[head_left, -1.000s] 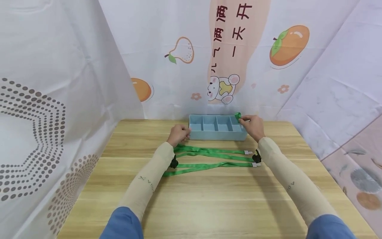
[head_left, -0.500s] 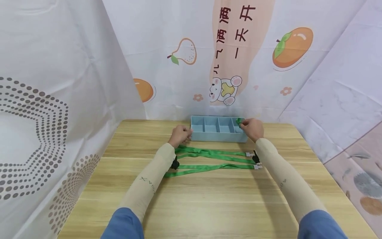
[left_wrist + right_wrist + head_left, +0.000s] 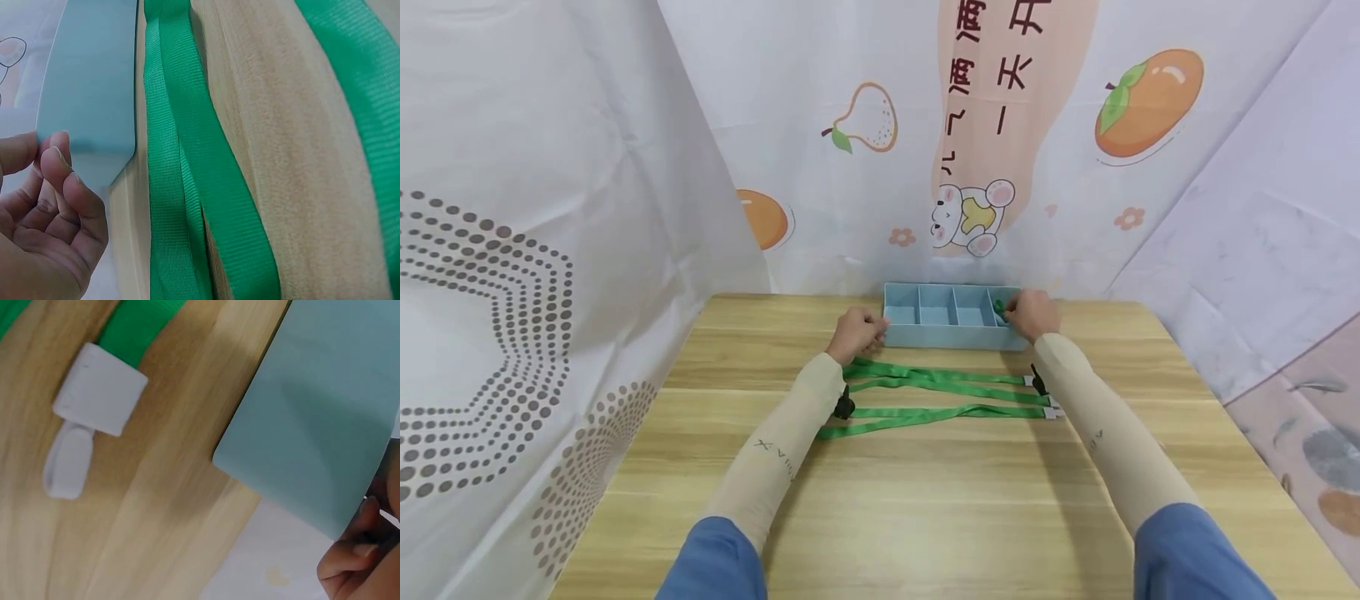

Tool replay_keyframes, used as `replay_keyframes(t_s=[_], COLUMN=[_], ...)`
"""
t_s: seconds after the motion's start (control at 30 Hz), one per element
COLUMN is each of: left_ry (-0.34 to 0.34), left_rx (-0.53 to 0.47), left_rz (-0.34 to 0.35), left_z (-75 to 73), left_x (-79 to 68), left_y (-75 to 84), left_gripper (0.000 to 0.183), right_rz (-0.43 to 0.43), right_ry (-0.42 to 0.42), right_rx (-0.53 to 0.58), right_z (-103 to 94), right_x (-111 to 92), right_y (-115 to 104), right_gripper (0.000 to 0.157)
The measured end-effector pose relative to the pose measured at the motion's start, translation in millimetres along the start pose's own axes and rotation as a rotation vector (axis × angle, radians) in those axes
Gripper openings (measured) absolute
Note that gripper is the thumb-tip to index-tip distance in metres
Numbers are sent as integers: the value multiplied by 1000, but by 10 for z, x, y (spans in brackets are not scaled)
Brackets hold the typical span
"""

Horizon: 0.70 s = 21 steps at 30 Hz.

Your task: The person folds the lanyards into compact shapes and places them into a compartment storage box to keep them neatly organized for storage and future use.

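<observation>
A light blue box (image 3: 955, 337) with several compartments stands at the back of the table. My left hand (image 3: 856, 332) pinches its left end by the rim between thumb and fingers, as the left wrist view shows. My right hand (image 3: 1034, 315) is at the rightmost compartment, its fingertips on a small rolled green lanyard (image 3: 999, 307) inside it. In the right wrist view the box wall hides the roll, and only curled fingers (image 3: 350, 559) show at the rim. Two green lanyards (image 3: 925, 411) with white clips (image 3: 100, 390) lie stretched out in front of the box.
The wooden table (image 3: 955, 500) ends at a printed cloth backdrop (image 3: 820, 208) just behind the box. More cloth hangs at the left and right sides. Both forearms reach over the table, with the lanyards' left ends partly hidden under the left arm.
My right hand has lowered the green roll from above the box's rim into the rightmost compartment. My left hand stays at the box's left end. The head view has shifted slightly.
</observation>
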<state>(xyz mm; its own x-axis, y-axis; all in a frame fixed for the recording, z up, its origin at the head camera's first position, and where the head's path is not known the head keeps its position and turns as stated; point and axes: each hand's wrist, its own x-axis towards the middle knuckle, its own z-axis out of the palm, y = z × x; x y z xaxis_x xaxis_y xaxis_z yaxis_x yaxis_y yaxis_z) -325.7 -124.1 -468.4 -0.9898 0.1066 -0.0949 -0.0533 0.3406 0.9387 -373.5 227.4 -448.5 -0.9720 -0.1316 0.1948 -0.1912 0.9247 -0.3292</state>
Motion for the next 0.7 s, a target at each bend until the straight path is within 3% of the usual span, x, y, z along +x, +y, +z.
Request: replay_keyframes(t_s=[0.33,0.53,0.7], left_ry=[17,13,19], left_rx=[-1,5,18], left_rz=[-8,-8,-7], left_z=[-13,-8,-22], left_x=[-5,-31,-26], left_y=[10,33,41], left_gripper=[25,26,27], right_rz=[44,80,70], right_ry=[-70,-142,-199], right_rx=[-134,-216,-269], right_z=[13,76,73], right_x=[104,193,243], right_y=[-53,7,-7], right_gripper=[13,22,15])
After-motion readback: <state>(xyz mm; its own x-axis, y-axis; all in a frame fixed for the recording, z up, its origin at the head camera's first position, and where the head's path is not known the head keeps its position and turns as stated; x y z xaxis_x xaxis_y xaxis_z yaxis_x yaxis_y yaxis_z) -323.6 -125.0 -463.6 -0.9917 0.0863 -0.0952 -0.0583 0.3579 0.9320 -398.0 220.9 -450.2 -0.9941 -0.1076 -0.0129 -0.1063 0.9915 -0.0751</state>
